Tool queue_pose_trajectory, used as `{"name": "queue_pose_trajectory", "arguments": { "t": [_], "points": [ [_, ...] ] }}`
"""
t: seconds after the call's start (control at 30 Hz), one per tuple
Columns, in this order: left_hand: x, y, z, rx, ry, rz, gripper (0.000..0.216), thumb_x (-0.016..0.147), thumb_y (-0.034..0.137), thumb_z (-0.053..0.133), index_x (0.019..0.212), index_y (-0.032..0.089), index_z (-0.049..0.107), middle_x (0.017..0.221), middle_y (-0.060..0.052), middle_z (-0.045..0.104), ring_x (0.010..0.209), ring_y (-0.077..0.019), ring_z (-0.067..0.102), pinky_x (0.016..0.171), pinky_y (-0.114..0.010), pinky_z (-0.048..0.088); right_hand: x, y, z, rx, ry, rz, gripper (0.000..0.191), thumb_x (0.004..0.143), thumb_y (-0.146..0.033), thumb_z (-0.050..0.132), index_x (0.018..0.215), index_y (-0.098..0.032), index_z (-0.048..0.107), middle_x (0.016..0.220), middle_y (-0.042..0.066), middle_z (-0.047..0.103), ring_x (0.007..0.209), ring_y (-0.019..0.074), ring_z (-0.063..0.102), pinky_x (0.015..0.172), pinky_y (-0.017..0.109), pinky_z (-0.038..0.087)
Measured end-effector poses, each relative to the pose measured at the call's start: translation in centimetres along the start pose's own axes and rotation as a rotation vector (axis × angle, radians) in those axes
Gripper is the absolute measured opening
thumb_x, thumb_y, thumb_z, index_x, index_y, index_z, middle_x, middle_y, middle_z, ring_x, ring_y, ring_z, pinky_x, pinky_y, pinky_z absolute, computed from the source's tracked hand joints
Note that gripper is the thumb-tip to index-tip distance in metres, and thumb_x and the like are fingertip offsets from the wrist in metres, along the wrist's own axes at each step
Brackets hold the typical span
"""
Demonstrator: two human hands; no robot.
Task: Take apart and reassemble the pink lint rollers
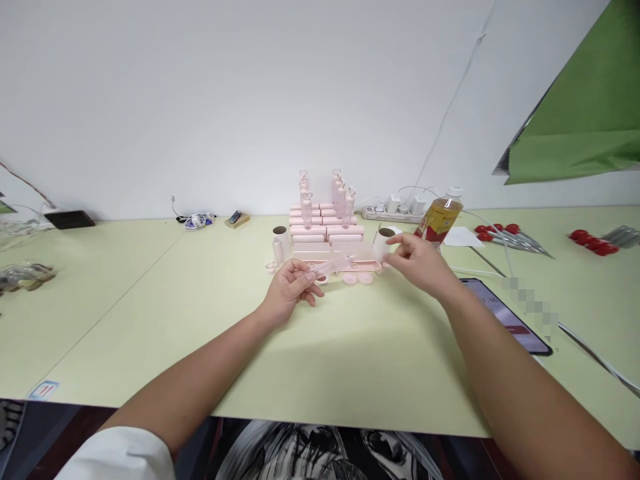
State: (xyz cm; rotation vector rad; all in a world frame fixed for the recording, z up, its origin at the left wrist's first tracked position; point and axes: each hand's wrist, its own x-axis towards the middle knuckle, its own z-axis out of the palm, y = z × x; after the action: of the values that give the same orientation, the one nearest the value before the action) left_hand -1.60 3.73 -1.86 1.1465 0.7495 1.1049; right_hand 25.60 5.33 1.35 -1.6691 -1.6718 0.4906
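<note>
My left hand (291,291) grips a clear plastic tube (330,267) between thumb and fingers, its far end pointing right and away from me. Beside a white cardboard roll (381,244), the fingers of my right hand (417,263) are pinched together; whatever is between them is too small to make out. Pink discs (357,279) lie flat on the table just past my left fingertips. Behind them are stacked pink tubes (345,230), with several clear tubes with pink looped caps (307,210) standing upright on them. Another cardboard roll (281,241) stands at the left.
A yellow drink bottle (440,217) leans behind my right hand. The phone (507,317) lies right of my right forearm, near white cables. Against the wall is a power strip (393,213). Red-ended metal tools (515,239) lie farther right, with a green cloth (580,107) hanging above.
</note>
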Motion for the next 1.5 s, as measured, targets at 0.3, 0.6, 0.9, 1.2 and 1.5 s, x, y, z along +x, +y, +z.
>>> {"name": "queue_pose_trajectory", "arguments": {
  "t": [0.3, 0.6, 0.9, 1.2, 1.5],
  "points": [
    [-0.6, -1.6, 1.2, 0.128, -0.173, -0.093, 0.048, 0.078, 0.051, 0.068, 0.105, 0.02, 0.042, 0.1, -0.008, 0.066, 0.066, -0.0148, 0.067, 0.048, -0.022, 0.048, -3.5, -4.0, 3.8, 0.568, -0.13, -0.163, 0.028, 0.077, -0.045, 0.061, 0.087, -0.019, 0.058, 0.061, -0.002, 0.05, 0.05, 0.0132, 0.045, 0.048, 0.028, 0.036],
    [-0.6, -2.4, 0.3, 0.392, -0.189, -0.168, 0.036, 0.08, 0.048, 0.064, 0.095, 0.017, 0.054, 0.085, -0.003, 0.06, 0.064, -0.0108, 0.06, 0.05, -0.02, 0.042, 0.8, 0.7, -2.0, -0.264, 0.297, 0.154, 0.024, 0.076, -0.044, 0.06, 0.069, -0.021, 0.056, 0.067, 0.004, 0.061, 0.064, 0.0199, 0.054, 0.058, 0.03, 0.036],
    [-0.6, -2.3, -0.1, 0.53, -0.235, -0.087, 0.028, 0.082, 0.044, 0.059, 0.087, 0.017, 0.056, 0.068, 0.001, 0.054, 0.058, -0.0106, 0.053, 0.051, -0.021, 0.037, 1.7, 2.3, 0.6, -0.359, 0.105, 0.143, 0.023, 0.074, -0.04, 0.062, 0.083, -0.019, 0.063, 0.078, 0.005, 0.067, 0.072, 0.0209, 0.058, 0.059, 0.029, 0.035],
    [-0.1, -2.2, -0.9, 0.729, -0.231, 0.051, 0.02, 0.084, 0.037, 0.055, 0.081, 0.017, 0.059, 0.06, 0.005, 0.045, 0.053, -0.0083, 0.037, 0.049, -0.021, 0.029, 1.8, 2.2, 1.0, -0.308, 0.109, 0.145, 0.037, 0.073, -0.043, 0.064, 0.103, -0.02, 0.06, 0.074, 0.002, 0.064, 0.07, 0.0208, 0.059, 0.06, 0.029, 0.036],
    [0.5, -2.0, -1.7, 0.804, -0.197, 0.09, 0.02, 0.085, 0.035, 0.053, 0.08, 0.016, 0.058, 0.062, 0.004, 0.045, 0.056, -0.0085, 0.036, 0.052, -0.02, 0.03, 1.9, 3.3, 1.4, -0.245, 0.291, -0.168, 0.058, 0.076, -0.055, 0.06, 0.122, -0.021, 0.057, 0.134, 0.017, 0.046, 0.128, 0.0369, 0.04, 0.102, 0.05, 0.033]
  ]
}}
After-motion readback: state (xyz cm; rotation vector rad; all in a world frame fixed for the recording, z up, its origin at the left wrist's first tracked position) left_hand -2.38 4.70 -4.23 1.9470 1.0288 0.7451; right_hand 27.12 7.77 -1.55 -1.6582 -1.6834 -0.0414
